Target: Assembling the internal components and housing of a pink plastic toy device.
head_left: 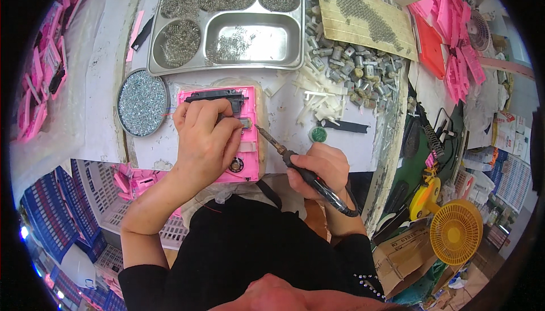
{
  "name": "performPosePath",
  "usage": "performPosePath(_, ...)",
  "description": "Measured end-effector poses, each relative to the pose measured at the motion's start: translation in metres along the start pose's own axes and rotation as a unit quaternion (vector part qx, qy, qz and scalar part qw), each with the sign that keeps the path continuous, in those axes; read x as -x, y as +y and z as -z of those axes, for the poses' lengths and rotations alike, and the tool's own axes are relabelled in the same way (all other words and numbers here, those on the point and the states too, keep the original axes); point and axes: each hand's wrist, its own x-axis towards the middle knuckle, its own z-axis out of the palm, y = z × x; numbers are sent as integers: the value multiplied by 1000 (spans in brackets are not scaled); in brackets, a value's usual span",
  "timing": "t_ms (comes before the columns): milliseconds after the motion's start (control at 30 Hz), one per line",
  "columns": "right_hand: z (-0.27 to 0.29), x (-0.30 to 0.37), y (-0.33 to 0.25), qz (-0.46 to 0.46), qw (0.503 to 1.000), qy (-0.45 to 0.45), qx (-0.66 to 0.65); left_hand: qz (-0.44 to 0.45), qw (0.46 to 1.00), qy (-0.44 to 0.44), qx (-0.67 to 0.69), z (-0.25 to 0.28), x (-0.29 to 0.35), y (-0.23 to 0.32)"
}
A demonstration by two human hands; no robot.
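A: What is the place like?

B: A crowded workbench (pixel 108 55) covered in pale sheeting, with pink plastic parts (pixel 454 44) piled at the far right and more down the left edge. A yellow fan (pixel 456 230) stands low on the right.

A: Which containers are there?

B: At the far side sits a steel tray (pixel 227 21) with four compartments. Three hold heaps of small metal springs or screws; I cannot tell which. The large near-right compartment has only a thin scatter. Left of the work, a round tin (pixel 142 102) is full of shiny screws. Right of the tray, a piece of cardboard (pixel 363 18) carries a grey strip of tiny parts, and small silver motors (pixel 352 64) lie loose beside it.

A: And the hands?

B: The left hand (pixel 204 138) presses down on a pink case (pixel 250 140) lying in the middle near the person, fingers curled over a small metal part inside. A black strip (pixel 216 95) rests along its far edge. The right hand (pixel 321 166) is closed around a soldering iron (pixel 295 160), its tip touching the case just right of the left fingers.
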Motion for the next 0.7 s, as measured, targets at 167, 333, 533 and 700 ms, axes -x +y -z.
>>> performPosePath(167, 1, 0, 1, -4, 1000, -5, 0, 15, 1000, 2, 6, -1, 0, 2)
performPosePath(333, 0, -1, 3, 1, 1000, -3, 2, 30, 999, 23, 8, -6, -2, 4)
performPosePath(533, -4, -3, 6, 6, 1000, 1, -1, 41, 999, 18, -11, -6, -7, 9)
performPosePath(700, -6, -4, 7, 9, 1000, -2, -10, 34, 999, 17, -24, -6, -7, 9)
